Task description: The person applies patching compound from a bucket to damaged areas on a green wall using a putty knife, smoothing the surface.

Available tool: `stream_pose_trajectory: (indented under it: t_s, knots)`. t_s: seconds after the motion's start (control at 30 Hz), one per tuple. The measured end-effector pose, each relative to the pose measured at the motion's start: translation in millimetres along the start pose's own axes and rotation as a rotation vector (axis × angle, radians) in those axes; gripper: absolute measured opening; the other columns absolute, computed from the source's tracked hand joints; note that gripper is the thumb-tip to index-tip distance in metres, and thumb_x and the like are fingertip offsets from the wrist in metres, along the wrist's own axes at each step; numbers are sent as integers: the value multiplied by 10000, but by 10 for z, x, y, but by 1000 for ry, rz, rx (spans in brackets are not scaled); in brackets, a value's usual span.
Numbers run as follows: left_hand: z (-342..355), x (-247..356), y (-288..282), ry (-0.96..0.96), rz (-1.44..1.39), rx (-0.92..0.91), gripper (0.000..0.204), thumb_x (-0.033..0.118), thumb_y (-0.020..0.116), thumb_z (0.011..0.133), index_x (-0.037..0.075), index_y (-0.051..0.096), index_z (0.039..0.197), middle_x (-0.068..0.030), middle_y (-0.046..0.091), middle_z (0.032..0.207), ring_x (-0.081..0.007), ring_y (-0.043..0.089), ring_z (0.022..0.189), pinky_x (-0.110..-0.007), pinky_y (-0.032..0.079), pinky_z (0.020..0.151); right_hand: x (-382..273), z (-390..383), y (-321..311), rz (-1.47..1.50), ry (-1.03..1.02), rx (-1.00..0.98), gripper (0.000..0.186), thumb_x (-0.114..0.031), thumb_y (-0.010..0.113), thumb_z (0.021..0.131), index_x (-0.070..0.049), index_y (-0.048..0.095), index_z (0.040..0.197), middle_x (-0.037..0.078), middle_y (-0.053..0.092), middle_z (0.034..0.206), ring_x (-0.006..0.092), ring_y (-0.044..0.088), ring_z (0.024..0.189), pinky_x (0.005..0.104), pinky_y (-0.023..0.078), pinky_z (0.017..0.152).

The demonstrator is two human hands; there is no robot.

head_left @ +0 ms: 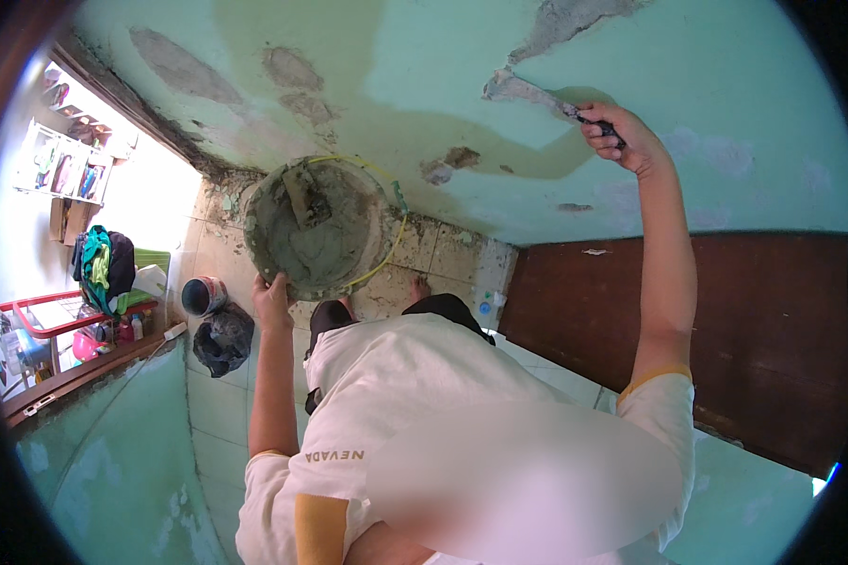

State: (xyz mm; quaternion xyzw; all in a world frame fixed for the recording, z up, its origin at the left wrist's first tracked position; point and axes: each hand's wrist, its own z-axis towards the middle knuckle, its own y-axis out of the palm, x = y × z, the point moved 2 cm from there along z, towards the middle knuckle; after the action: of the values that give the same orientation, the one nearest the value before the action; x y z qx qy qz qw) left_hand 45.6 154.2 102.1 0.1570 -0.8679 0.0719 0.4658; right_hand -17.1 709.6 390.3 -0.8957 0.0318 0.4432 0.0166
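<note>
White shirt (396, 395) nearest; patched green wall (424, 85), tiled floor (217, 405), brown door (744, 330).

A brown wooden door (744, 330) closes the right side of the room. Left of the door, a small white bottle with a blue cap (485, 306) stands on the pale tiled floor (219, 405). Farther left of the door, a round paint tin (203, 297) sits on the tiles, with a crumpled black plastic bag (222, 341) just below it. Well to the left of the door, clothes in green and black (102, 268) hang above a red rack (38, 315), and a white shelf of bottles (61, 169) stands in bright light.
</note>
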Motion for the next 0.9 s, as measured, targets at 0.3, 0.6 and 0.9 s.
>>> stream_pose_trajectory:
  t_s: [0.3, 0.6, 0.9]
  knots:
    - [56, -131, -47, 13, -35, -4, 307, 91, 590, 801, 75, 552, 1105, -34, 625, 920, -147, 607, 686, -318, 509, 545, 91, -317, 19, -126, 29, 69, 188, -200, 563, 894, -89, 522, 1041, -64, 439, 654, -7, 317, 443, 151, 254, 345]
    - [59, 3, -52, -6, 28, -14, 331, 85, 603, 790, 67, 553, 1116, -38, 627, 899, -152, 621, 702, -322, 534, 573, 309, 281, 29, 38, 45, 16, 136, -207, 552, 911, -112, 515, 1002, -53, 431, 652, -5, 305, 432, 151, 246, 332]
    - [57, -19, -68, -12, 24, -5, 361, 94, 609, 791, 48, 542, 1143, -56, 626, 937, -163, 628, 768, -332, 548, 615, 70, -374, -47, -99, -21, 116, 133, -209, 532, 932, -121, 515, 1031, -63, 413, 627, 0, 284, 429, 158, 224, 327]
